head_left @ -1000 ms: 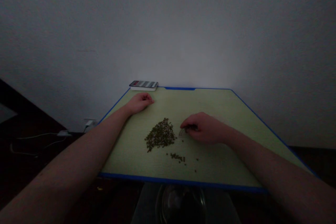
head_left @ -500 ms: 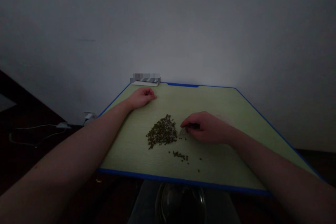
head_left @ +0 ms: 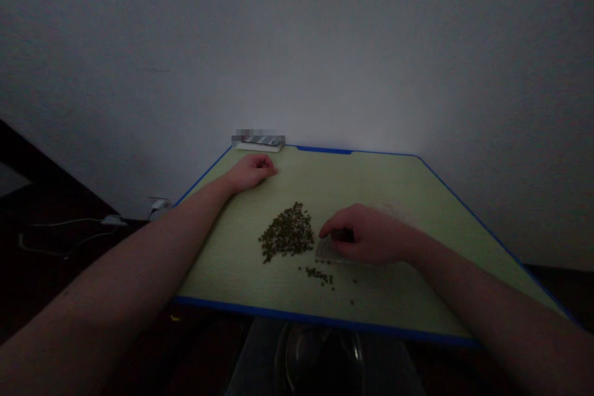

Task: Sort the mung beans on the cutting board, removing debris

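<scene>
On the pale green tabletop [head_left: 371,179] lies a heap of small greenish-brown beans or seeds [head_left: 288,232]. A short trail of loose ones [head_left: 319,275] is scattered nearer the front edge. My right hand [head_left: 359,235] is closed on a clear plastic sheet [head_left: 327,250] with curved lines, perhaps a protractor. The sheet lies just right of the heap; its far part is hidden under the hand. My left hand [head_left: 253,171] rests beyond the heap at the upper left, fingers curled in, with nothing seen in them.
At the back left corner lies a white, partly blurred object [head_left: 260,143]. A shiny round container [head_left: 322,359] sits below the front edge, at my lap. Blue edging [head_left: 288,314] borders the table. White cables and a plug [head_left: 160,203] are by the wall [head_left: 297,43].
My right hand has come slightly towards me and tipped lower, and more of the clear sheet shows. The left hand and the heap look the same.
</scene>
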Demonstrator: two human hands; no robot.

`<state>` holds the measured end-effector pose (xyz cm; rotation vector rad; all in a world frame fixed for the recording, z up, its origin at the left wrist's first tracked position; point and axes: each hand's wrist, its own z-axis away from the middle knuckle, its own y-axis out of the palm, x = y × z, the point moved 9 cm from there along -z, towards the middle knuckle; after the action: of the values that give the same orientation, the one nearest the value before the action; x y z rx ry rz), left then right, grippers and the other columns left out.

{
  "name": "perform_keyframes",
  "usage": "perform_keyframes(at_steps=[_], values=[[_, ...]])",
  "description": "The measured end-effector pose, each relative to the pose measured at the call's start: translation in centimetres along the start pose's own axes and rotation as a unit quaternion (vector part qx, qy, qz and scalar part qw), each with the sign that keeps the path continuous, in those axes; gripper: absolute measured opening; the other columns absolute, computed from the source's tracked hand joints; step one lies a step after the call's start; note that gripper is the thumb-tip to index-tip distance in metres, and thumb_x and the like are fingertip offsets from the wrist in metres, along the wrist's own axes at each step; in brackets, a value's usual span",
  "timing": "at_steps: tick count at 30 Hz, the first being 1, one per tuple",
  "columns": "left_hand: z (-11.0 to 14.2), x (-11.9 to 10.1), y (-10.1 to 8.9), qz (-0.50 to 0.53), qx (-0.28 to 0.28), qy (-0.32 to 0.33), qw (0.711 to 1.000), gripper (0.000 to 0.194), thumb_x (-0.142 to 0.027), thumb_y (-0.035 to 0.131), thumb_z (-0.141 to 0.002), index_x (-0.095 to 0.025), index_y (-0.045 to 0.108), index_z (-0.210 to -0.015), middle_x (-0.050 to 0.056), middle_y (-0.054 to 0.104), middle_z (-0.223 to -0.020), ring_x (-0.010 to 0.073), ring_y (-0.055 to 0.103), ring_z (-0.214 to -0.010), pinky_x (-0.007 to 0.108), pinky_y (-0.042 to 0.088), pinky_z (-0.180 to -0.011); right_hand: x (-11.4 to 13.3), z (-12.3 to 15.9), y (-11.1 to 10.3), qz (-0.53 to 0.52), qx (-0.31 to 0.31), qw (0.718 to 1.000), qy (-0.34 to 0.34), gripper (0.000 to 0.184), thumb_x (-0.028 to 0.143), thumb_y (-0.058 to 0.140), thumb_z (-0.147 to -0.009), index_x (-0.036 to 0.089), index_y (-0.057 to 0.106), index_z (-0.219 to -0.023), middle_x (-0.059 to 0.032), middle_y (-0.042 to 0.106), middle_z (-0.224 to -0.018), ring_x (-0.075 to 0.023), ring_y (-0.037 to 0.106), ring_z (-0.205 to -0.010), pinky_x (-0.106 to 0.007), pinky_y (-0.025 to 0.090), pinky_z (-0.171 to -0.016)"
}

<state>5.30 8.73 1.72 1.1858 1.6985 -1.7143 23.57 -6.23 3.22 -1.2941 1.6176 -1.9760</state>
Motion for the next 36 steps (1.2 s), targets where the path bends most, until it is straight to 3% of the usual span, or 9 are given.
perform_keyframes(at_steps=[4,11,21,28,36], values=[[-0.1,0.1,0.0,-0.004,0.0,0.003,1.0,0.018,-0.032,0.059,-0.063,-0.015,0.054,-0.068,-0.005,0.043,-0.052,0.0068,0.036,-0.048,0.022,0.028,-0.047,-0.1,0.4,0.3,-0.044,0.039,0.998,0.004,0.032,0.012,0.053,-0.07,0.018,0.068,-0.097,0.002,0.061,-0.062,-0.0092,0.049,-0.051,-0.021,0.035,-0.05],[-0.3,0.2,0.0,-0.005,0.0,0.014,1.0,0.019,-0.033,0.06,-0.063,-0.015,0.054,-0.068,-0.005,0.045,-0.051,0.0071,0.038,-0.049,0.022,0.029,-0.049,-1.6,0.5,-1.1,-0.002,-0.013,0.997,0.076,0.026,0.014,0.052,-0.068,0.019,0.068,-0.089,0.0035,0.058,-0.055,-0.0092,0.048,-0.047,-0.022,0.034,-0.047],[-0.2,0.2,0.0,0.0,0.003,0.0,1.0,0.019,-0.033,0.06,-0.064,-0.015,0.053,-0.067,-0.005,0.044,-0.052,0.0068,0.037,-0.048,0.022,0.028,-0.048,-2.3,0.4,-1.5,0.016,-0.037,0.992,0.117,0.031,0.014,0.051,-0.067,0.018,0.068,-0.093,0.0023,0.06,-0.057,-0.0098,0.051,-0.048,-0.022,0.035,-0.048],[-0.2,0.1,0.1,-0.006,0.004,0.009,1.0,0.019,-0.033,0.059,-0.065,-0.015,0.053,-0.068,-0.006,0.043,-0.051,0.0063,0.036,-0.047,0.021,0.027,-0.048,-1.9,0.1,-0.8,-0.016,-0.03,0.994,0.108,0.03,0.016,0.05,-0.068,0.018,0.067,-0.093,0.0028,0.059,-0.057,-0.0093,0.049,-0.048,-0.022,0.035,-0.048],[0.0,-0.1,0.2,0.008,0.004,-0.007,1.0,0.018,-0.031,0.059,-0.064,-0.016,0.051,-0.067,-0.006,0.043,-0.051,0.006,0.036,-0.046,0.021,0.027,-0.047,-3.8,0.4,-1.7,0.017,-0.034,0.984,0.175,0.032,0.015,0.051,-0.066,0.017,0.068,-0.093,0.0009,0.06,-0.058,-0.0103,0.05,-0.05,-0.023,0.033,-0.049]])
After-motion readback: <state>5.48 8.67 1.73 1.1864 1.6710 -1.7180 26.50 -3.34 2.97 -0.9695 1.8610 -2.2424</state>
